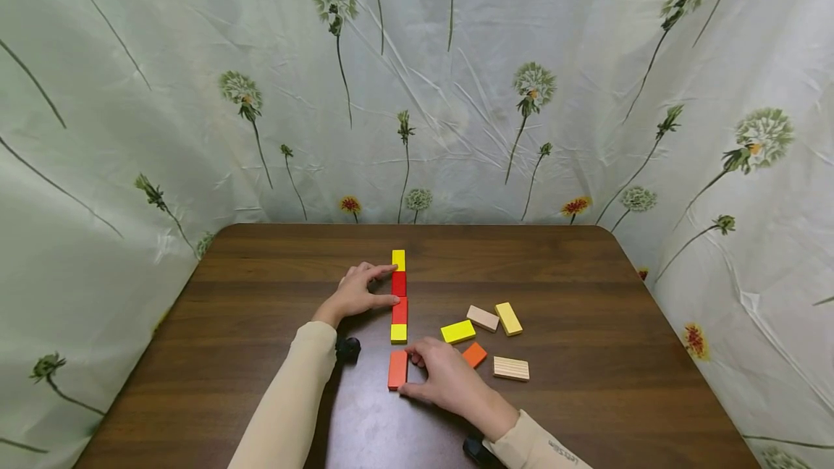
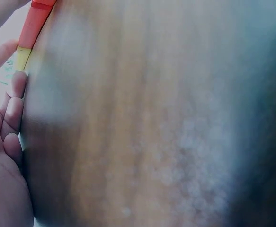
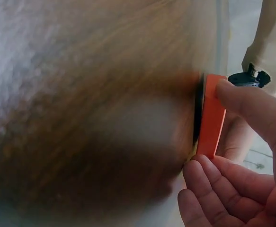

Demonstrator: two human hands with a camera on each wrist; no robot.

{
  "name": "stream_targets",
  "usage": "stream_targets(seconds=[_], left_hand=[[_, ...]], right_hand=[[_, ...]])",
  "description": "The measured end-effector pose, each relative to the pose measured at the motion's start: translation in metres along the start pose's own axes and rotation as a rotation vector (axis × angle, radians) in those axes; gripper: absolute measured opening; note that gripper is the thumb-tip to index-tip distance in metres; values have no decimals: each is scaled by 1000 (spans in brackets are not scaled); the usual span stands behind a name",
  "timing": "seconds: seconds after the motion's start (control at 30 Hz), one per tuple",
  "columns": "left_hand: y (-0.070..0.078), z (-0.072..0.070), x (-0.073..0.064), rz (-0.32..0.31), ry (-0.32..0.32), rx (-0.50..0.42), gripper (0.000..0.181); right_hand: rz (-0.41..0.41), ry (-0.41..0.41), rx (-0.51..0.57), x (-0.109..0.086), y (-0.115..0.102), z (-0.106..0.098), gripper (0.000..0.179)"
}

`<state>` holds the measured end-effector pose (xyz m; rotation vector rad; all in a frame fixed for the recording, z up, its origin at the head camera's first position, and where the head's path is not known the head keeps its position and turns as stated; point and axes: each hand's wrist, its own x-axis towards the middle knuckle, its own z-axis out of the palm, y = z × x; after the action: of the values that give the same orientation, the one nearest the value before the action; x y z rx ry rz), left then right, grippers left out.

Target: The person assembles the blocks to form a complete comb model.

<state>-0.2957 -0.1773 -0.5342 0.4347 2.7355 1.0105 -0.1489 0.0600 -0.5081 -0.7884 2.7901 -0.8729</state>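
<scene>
A straight row of wooden blocks runs away from me: a far yellow block (image 1: 399, 260), two red blocks (image 1: 399, 310) and a near yellow block (image 1: 399, 333). On its left side is my left hand (image 1: 355, 292), index finger stretched to the far yellow block and thumb touching the row by the red ones. Just below the row's near end lies an orange-red block (image 1: 397, 370). My right hand (image 1: 449, 378) pinches it lengthwise between thumb and fingers; in the right wrist view the thumb presses one end of this block (image 3: 211, 118).
Right of the row lie loose blocks: bright yellow (image 1: 458, 331), orange (image 1: 474, 355) partly behind the right hand, pale wood (image 1: 483, 318), light yellow (image 1: 508, 318) and striped wood (image 1: 511, 368). All rest on a brown wooden table (image 1: 260, 368). A floral curtain (image 1: 456, 93) hangs behind.
</scene>
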Motion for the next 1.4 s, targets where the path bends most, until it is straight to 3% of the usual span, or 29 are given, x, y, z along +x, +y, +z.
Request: stream_targets(seconds=[0.77,1.4], left_hand=[[3,-1,0,-1,6,-12,79],[0,1,1,-6,3,-18,79]], right_hand=[[20,52,-61,6,0,5,44],[8,43,-80,7,1,3,55]])
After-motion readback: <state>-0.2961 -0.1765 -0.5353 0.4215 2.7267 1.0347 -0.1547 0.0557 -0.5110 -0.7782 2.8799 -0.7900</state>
